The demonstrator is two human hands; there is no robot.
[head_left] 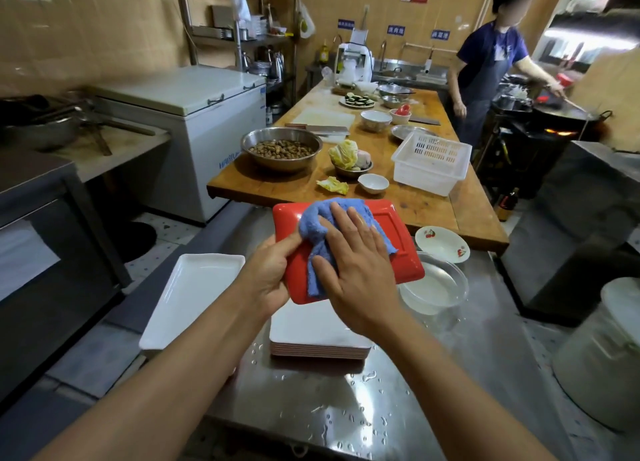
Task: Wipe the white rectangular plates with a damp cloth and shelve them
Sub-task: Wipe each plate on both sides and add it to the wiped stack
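My left hand (268,273) grips the plate (398,252) by one edge, right hand (356,256) flat, pressing the cloth (313,218): wet, pushed hard, it could slip onto the stack (311,332).

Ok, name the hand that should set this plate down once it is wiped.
Left. The left hand already grips the red-backed plate by its edge, while the right hand lies flat on the blue cloth, probably busy wiping.

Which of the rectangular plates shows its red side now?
The plate held in the left hand under the blue cloth; the single plate and the stack show white.
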